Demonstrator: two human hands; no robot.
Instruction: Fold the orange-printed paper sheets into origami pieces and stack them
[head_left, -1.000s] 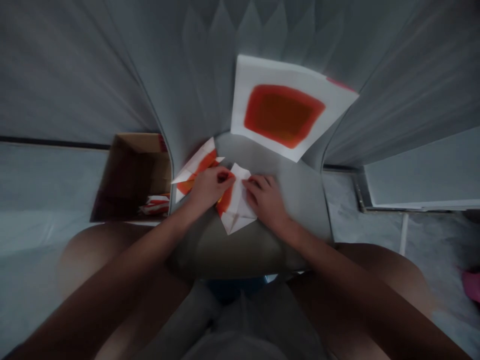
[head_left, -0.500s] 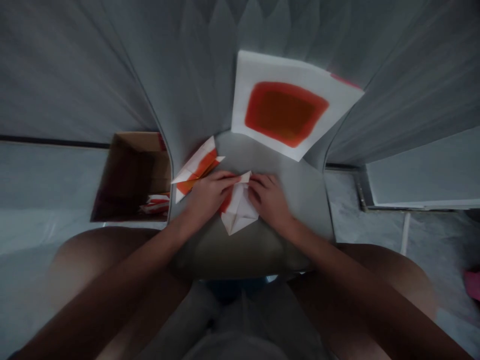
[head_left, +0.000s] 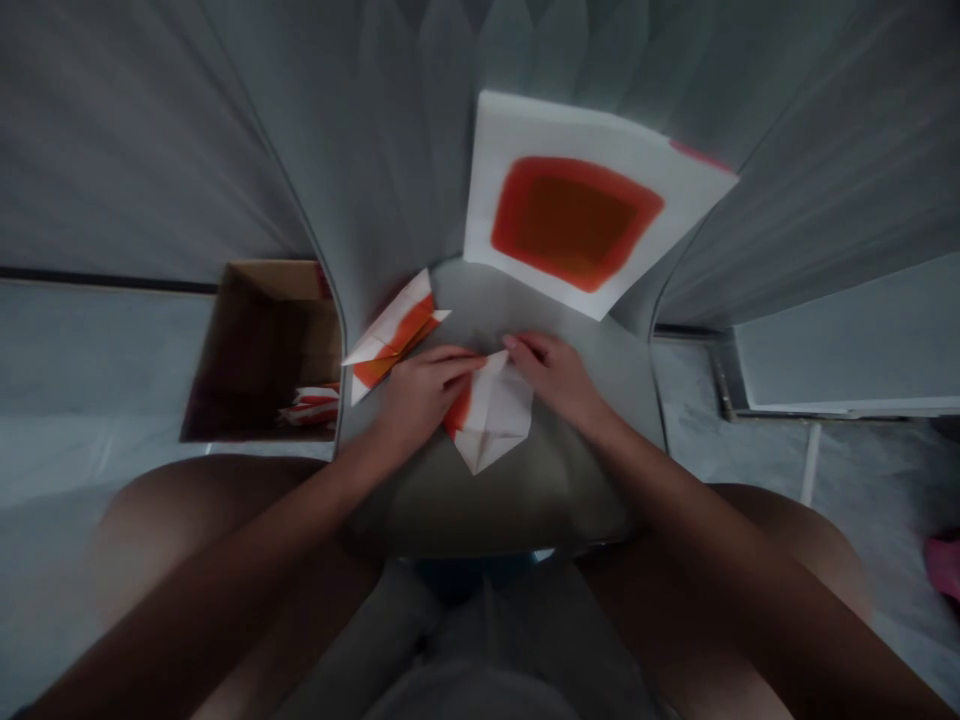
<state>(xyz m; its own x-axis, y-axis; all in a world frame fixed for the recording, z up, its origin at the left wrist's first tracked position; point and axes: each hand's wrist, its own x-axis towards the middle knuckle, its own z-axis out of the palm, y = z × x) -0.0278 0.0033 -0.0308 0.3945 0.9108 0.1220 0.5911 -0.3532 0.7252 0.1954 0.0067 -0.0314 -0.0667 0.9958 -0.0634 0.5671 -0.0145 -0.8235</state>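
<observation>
A partly folded sheet of paper (head_left: 495, 415), white with an orange-red patch on its left side, lies on the grey seat (head_left: 510, 510) in front of me. My left hand (head_left: 429, 385) grips its upper left edge, fingers together and pointing right. At the paper's upper right corner, my right hand (head_left: 553, 375) has its thumb and fingers bent and drawn together; the exact contact under the fingertips is hard to see. Beside my left hand rests another folded paper piece (head_left: 397, 335), white and orange.
A flat white sheet with a red-orange square (head_left: 574, 220) leans against the chair's backrest (head_left: 405, 130). On the floor at left stands an open cardboard box (head_left: 259, 350) holding several red-and-white folded papers (head_left: 311, 405). A pink object (head_left: 943, 565) lies at far right.
My right hand has shifted slightly right and its fingers have drawn off the paper's middle, showing more of the white side. The paper has moved a little to the right. My left hand stays nearly still.
</observation>
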